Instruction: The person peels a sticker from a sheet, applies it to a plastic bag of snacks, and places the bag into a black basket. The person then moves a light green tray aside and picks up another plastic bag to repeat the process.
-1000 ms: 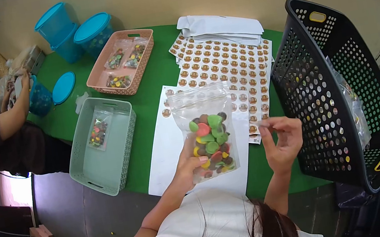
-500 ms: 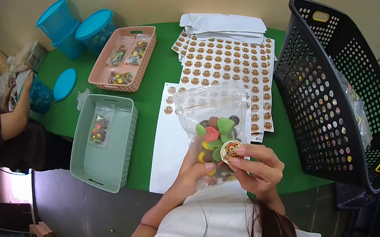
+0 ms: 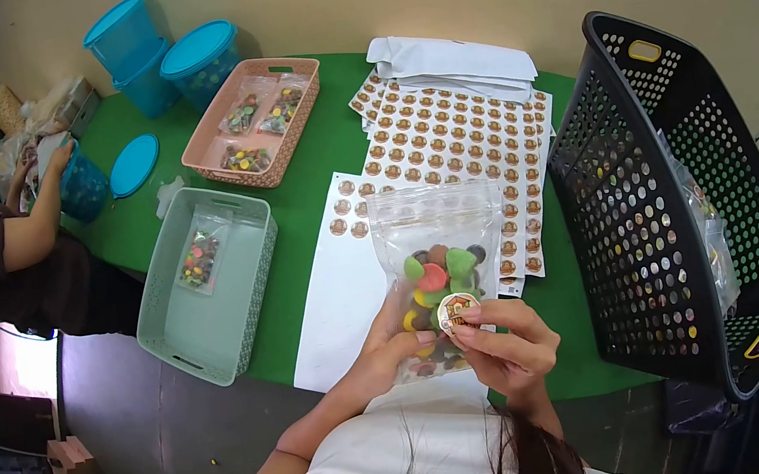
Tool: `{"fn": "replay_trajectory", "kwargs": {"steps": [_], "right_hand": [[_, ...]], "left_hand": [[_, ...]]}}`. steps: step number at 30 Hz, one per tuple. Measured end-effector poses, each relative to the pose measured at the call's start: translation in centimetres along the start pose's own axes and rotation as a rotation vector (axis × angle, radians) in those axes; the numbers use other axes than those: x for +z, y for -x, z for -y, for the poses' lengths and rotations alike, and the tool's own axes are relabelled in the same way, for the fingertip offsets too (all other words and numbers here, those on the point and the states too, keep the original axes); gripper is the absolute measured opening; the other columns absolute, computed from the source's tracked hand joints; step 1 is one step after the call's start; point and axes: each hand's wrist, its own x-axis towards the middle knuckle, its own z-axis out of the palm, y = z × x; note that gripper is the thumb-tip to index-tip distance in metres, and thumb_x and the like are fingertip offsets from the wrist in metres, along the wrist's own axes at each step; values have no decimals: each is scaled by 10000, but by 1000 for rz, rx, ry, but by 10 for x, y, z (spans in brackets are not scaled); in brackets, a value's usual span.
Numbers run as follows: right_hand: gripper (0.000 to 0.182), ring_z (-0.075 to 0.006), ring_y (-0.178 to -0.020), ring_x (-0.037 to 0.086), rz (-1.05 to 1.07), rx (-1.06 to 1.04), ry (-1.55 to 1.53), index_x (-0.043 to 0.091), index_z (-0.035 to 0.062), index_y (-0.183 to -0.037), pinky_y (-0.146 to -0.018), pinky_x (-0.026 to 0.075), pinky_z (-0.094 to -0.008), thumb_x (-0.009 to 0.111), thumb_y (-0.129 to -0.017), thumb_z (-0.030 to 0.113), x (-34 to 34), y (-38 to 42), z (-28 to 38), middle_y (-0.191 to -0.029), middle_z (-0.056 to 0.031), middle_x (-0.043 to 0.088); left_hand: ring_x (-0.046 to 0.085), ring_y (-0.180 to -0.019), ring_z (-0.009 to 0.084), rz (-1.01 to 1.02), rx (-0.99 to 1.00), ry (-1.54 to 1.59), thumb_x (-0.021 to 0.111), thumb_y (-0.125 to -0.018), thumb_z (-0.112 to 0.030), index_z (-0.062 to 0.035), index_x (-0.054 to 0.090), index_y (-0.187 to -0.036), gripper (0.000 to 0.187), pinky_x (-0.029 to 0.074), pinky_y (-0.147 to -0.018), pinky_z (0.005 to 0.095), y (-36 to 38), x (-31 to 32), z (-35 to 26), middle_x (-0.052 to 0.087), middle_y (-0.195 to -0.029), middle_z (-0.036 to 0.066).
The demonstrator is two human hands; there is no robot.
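My left hand is wrapped round the lower left side of a clear zip pouch, thumb across its front. Inside the pouch lie colourful candies in green, red, yellow and brown. Between the thumb and fingers of my right hand is a round brown-and-cream sticker, held against the front of the pouch at its lower right. My fingertips cover part of the sticker's print. Behind the pouch, sheets of the same round stickers are spread on the green table.
A mint basket holding one pouch and a pink basket with several stand to the left. A tall black basket with pouches is at the right. Blue tubs stand at the back. A person handles another tub at the far left.
The sticker and my right fingers have shifted slightly left and down on the pouch, and the sticker looks more covered by the fingers. The view has moved a little.
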Motion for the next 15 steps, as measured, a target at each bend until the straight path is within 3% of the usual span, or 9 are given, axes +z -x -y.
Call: {"fn": "replay_trajectory", "kwargs": {"steps": [7,15], "right_hand": [[238,-211,-746,587,10,19,-15,620,23,-804,-643,504,-269,659,-588,-69,0,-2,-4,-871,-109,567],[217,-205,-749,586,49,62,-8,618,20,-796,-634,502,-261,658,-598,-58,1,-6,-6,-858,-107,567]], "left_hand": [[458,-834,121,-14,-7,-12,415,-724,-4,-49,157,-1272,607,421,-619,232,-2,3,-4,403,-1100,98],[449,-841,119,-76,60,-16,450,-724,-16,-39,201,-1241,574,419,-614,233,-2,4,-3,402,-1100,98]]}}
